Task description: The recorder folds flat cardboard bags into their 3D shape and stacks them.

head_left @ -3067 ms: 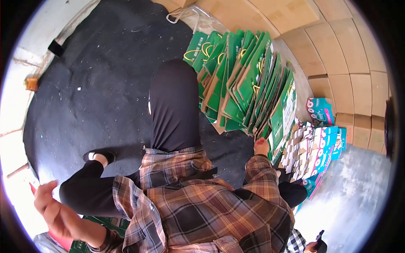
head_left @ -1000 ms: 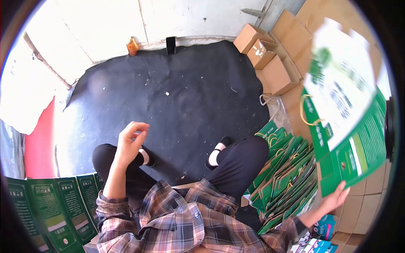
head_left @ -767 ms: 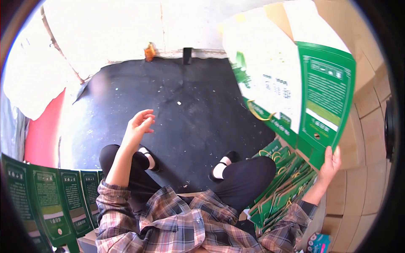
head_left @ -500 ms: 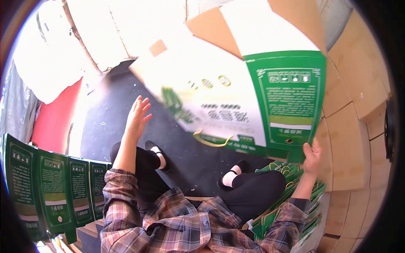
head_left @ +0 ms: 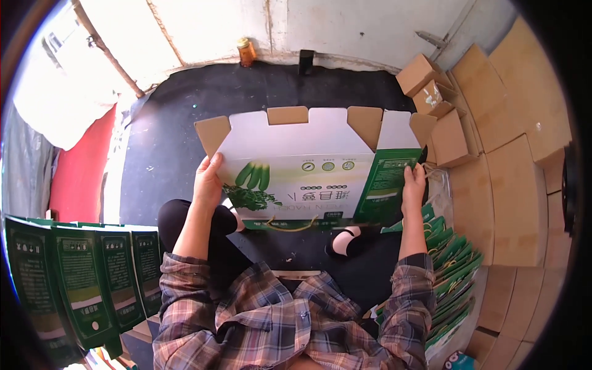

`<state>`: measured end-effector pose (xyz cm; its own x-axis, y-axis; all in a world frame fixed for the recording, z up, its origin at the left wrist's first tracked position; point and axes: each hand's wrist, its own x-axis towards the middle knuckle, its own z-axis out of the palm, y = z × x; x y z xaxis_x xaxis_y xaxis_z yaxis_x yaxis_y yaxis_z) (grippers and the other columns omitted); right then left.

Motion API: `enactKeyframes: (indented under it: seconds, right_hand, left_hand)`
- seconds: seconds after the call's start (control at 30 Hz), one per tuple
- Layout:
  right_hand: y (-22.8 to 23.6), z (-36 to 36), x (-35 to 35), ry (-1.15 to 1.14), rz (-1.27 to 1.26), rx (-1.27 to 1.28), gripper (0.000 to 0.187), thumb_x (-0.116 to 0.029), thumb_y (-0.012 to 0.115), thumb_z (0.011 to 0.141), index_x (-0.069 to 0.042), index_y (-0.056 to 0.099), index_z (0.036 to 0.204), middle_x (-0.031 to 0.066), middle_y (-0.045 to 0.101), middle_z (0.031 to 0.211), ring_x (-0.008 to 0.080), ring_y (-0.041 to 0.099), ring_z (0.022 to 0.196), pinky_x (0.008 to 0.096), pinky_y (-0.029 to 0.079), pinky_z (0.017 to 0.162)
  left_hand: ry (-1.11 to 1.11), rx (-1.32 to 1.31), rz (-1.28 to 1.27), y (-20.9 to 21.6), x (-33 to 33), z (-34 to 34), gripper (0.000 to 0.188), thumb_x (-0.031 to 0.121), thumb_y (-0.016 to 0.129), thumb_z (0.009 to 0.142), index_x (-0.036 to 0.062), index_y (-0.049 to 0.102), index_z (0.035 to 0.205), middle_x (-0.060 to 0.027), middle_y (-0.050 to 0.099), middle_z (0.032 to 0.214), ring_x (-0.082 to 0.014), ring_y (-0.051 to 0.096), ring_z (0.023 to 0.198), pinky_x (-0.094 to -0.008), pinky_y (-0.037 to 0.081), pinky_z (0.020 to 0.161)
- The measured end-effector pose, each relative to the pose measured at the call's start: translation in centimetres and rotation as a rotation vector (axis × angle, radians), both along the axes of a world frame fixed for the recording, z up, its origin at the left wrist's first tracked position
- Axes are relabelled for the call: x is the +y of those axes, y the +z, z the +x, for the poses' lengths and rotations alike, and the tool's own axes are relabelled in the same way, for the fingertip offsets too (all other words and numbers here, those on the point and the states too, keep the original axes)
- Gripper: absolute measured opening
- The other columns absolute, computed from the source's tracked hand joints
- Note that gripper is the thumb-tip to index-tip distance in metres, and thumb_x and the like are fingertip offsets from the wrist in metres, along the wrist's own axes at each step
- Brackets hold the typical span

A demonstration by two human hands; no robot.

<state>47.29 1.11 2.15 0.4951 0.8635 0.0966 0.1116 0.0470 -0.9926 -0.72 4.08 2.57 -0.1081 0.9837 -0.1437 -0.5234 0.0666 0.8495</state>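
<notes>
A green-and-white cardboard carton (head_left: 296, 145) hangs level over my lap, its brown and white flaps pointing away from me. Green radishes are printed on its white panel, and a yellow cord handle (head_left: 290, 229) sits along the near edge. My left hand (head_left: 208, 180) grips the carton's left end, thumb on the printed face. At the green right-hand panel, my right hand (head_left: 414, 185) is closed on the edge. The fingers behind the board are partly hidden. Beside my right arm stands a packed row of flattened green cartons (head_left: 453, 277) with yellow cords.
Several green cartons (head_left: 86, 277) stand in a row on my left. Brown cardboard boxes (head_left: 512, 197) are stacked along the right, with smaller open boxes (head_left: 453, 135) beside them. An amber jar (head_left: 246, 52) and a black object (head_left: 306, 62) stand by the far wall.
The carton has come down and swung from a tilt to level. My left hand, open and apart before, now holds its left end. My right hand has moved up and slightly left.
</notes>
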Motion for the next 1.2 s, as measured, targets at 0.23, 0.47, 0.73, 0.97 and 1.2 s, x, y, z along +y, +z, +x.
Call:
enactKeyframes:
  seconds: [0.23, 0.47, 0.73, 0.97, 1.2]
  right_hand:
    - [-2.6, -0.3, 0.0, -0.010, -0.334, 0.055, 0.029, -0.015, 0.049, 0.093, -0.009, 0.048, 0.122, 0.0042, 0.056, 0.113, 0.0152, 0.051, 0.104, 0.0340, 0.039, 0.090]
    - [-4.8, 0.7, 0.1, 0.055, -0.488, 0.095, 0.041, -0.011, 0.048, 0.089, -0.011, 0.043, 0.129, 0.0042, 0.053, 0.121, 0.0191, 0.050, 0.110, 0.0373, 0.040, 0.091]
    - [-2.7, -0.8, -0.8, 0.097, -0.538, 0.015, 0.074, -0.007, 0.053, 0.076, -0.016, 0.025, 0.144, 0.0097, 0.039, 0.139, 0.0233, 0.048, 0.115, 0.0387, 0.045, 0.084]
    - [-1.2, -4.1, -2.4, 0.176, -0.295, -0.128, 0.100, -0.014, 0.065, 0.072, -0.011, 0.001, 0.148, 0.0153, 0.012, 0.153, 0.0294, 0.032, 0.133, 0.0425, 0.039, 0.097]
    - [-2.5, -5.0, -1.2, -0.074, -0.157, -0.510, 0.091, -0.007, 0.065, 0.073, 0.002, 0.010, 0.144, 0.0212, 0.022, 0.146, 0.0293, 0.028, 0.135, 0.0347, 0.027, 0.109]
  left_hand:
    - [-0.038, -0.018, -0.079, -0.3, -1.2, 0.7, 0.041, 0.034, 0.057, 0.091, -0.0001, 0.058, 0.114, -0.0087, 0.061, 0.112, -0.0185, 0.055, 0.105, -0.0330, 0.037, 0.095]
    - [-0.328, 0.005, -0.093, -2.6, -1.8, -1.2, 0.034, 0.007, 0.049, 0.081, -0.0021, 0.056, 0.113, -0.0094, 0.060, 0.113, -0.0217, 0.054, 0.107, -0.0356, 0.038, 0.095]
    - [-0.249, 0.215, -0.098, -3.4, -3.8, 0.8, 0.032, -0.006, 0.050, 0.076, -0.0015, 0.060, 0.106, -0.0080, 0.063, 0.103, -0.0194, 0.058, 0.099, -0.0317, 0.042, 0.091]
    - [-0.218, 0.223, -0.068, -1.7, -5.9, 2.6, 0.033, -0.008, 0.052, 0.075, 0.0012, 0.062, 0.105, -0.0063, 0.063, 0.103, -0.0185, 0.058, 0.099, -0.0316, 0.041, 0.091]
    - [-0.259, 0.291, -0.062, 0.9, -8.0, 4.5, 0.024, -0.003, 0.054, 0.081, -0.0022, 0.065, 0.102, -0.0036, 0.064, 0.093, -0.0119, 0.057, 0.089, -0.0266, 0.043, 0.084]
